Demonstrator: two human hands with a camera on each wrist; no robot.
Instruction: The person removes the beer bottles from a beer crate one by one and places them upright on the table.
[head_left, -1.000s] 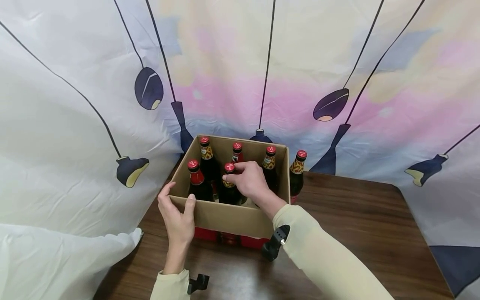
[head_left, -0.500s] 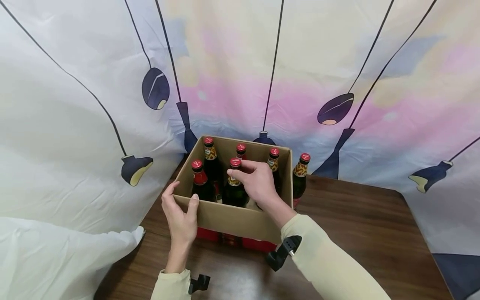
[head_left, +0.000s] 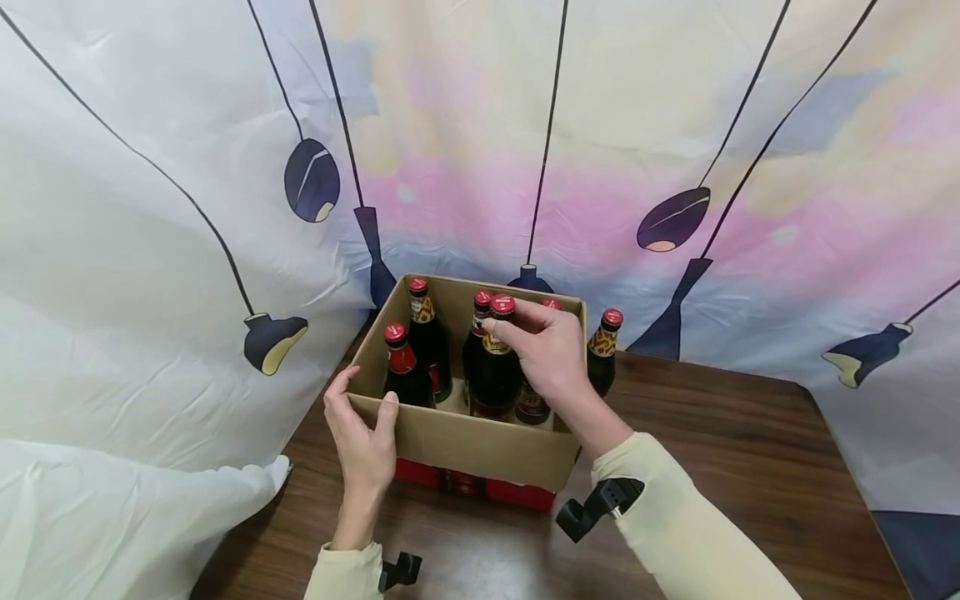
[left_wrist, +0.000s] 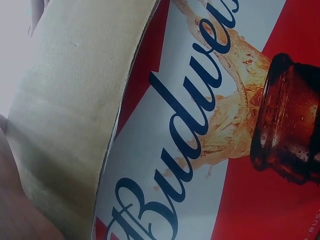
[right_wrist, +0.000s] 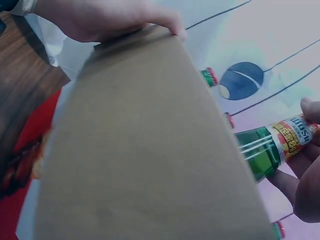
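Note:
My right hand (head_left: 551,350) pinches the neck of a green glass beer bottle (head_left: 497,379) near its red cap. The bottle stands roughly upright within the walls of an open cardboard box (head_left: 480,446), its lower part hidden by the front flap. In the right wrist view its green shoulder and patterned neck label (right_wrist: 290,135) show. At the box's front left corner, my left hand (head_left: 363,442) grips the rim, thumb over the front flap. Inside are several more bottles: a red-necked bottle (head_left: 408,379), a yellow-necked bottle (head_left: 427,333) and others partly hidden.
Another bottle (head_left: 602,350) stands outside the box, just past its right wall. The box sits on a dark wooden table (head_left: 712,450); red and white "Budweis" print (left_wrist: 175,145) covers its side. A patterned cloth (head_left: 480,125) hangs close behind. White fabric (head_left: 135,508) lies at the left.
My right hand has lifted the bottle somewhat and carried it to the right within the box. My left hand keeps its grip on the corner. The head view has shifted slightly.

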